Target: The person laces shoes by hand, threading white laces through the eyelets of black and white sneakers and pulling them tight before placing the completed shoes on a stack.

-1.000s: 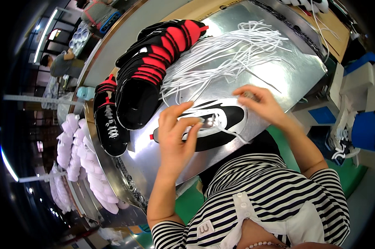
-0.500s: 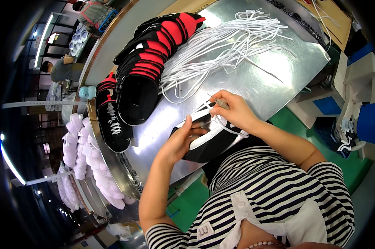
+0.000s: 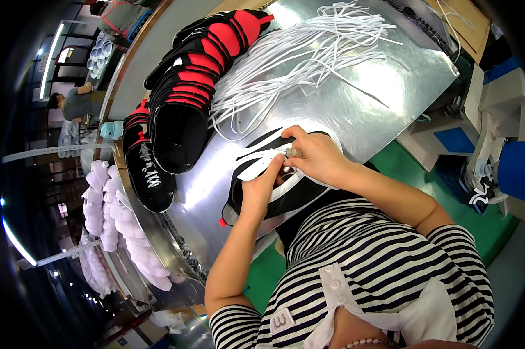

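L hand holds shoe, fingers prob. inside; R hand w/ tool.

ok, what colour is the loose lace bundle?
Lace bundle: white, best seen in the head view.

Black-and-white shoe upper, heel leftward on metal tabletop — small greyish tool at its opening

A second ago the right hand was up past the shoe's toe — now it is down on the shoe, close by the left hand. The shoe has turned so its heel sits nearer the person. Half a second ago the small tool showed its thin tip — now that tip is hidden.
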{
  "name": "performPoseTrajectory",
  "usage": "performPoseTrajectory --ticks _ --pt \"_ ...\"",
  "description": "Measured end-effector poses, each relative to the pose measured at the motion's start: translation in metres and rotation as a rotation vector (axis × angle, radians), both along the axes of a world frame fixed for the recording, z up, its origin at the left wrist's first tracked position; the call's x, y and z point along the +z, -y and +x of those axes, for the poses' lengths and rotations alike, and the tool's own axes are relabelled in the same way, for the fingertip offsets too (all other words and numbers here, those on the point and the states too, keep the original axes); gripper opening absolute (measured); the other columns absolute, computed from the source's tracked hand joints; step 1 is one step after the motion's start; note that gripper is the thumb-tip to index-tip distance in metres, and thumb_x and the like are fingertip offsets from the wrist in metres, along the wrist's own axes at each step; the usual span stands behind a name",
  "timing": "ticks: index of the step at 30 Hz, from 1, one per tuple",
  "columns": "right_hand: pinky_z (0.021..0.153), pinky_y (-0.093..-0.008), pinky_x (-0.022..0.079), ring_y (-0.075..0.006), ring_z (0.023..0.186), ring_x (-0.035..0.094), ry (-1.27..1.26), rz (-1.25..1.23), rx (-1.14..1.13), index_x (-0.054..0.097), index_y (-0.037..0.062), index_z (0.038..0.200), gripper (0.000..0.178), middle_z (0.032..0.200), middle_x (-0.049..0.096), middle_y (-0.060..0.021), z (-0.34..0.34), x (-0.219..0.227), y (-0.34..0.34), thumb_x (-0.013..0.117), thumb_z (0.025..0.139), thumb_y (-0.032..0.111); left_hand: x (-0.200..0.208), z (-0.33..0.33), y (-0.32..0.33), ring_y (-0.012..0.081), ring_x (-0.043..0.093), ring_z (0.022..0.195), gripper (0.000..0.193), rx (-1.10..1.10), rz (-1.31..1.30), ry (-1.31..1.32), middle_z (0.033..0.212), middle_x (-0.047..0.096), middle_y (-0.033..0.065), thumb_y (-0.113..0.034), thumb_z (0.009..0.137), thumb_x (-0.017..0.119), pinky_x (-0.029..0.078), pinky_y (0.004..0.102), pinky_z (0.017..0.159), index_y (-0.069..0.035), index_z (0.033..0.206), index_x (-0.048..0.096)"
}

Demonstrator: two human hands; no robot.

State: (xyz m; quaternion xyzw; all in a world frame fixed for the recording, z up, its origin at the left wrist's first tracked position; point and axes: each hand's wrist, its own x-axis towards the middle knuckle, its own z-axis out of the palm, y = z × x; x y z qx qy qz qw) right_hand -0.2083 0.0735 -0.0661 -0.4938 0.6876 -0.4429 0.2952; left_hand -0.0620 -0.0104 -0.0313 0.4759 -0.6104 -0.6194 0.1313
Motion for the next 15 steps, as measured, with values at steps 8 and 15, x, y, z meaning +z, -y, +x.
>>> performPoseTrajectory --ticks 8,15 --pt "0.067 -0.0374 0.051 -0.0306 0.075 0.066 0.023 -0.169 0.066 0.060 0.0016 0.101 0.019 0.079 0.068 -0.0135 -0.018 0.008 -0.020 0.065 0.089 0.016 0.001 0.001 -0.003 0.0086 0.049 0.058 0.023 0.021 -0.013 0.060 0.082 0.066 0.0043 -0.023 0.087 0.071 0.039 0.0245 0.054 -0.002 0.096 0.066" --pt "0.067 -0.0346 0.053 -0.0260 0.074 0.069 0.130 -0.088 0.098 0.063 0.0013 0.102 0.018 0.084 0.071 -0.0136 -0.023 0.014 -0.013 0.064 0.090 0.014 0.003 0.004 -0.005 0.0081 0.048 0.057 0.023 0.010 -0.043 0.034 0.081 0.066 0.0037 -0.024 0.088 0.070 0.037 0.0234 0.052 -0.002 0.092 0.067"
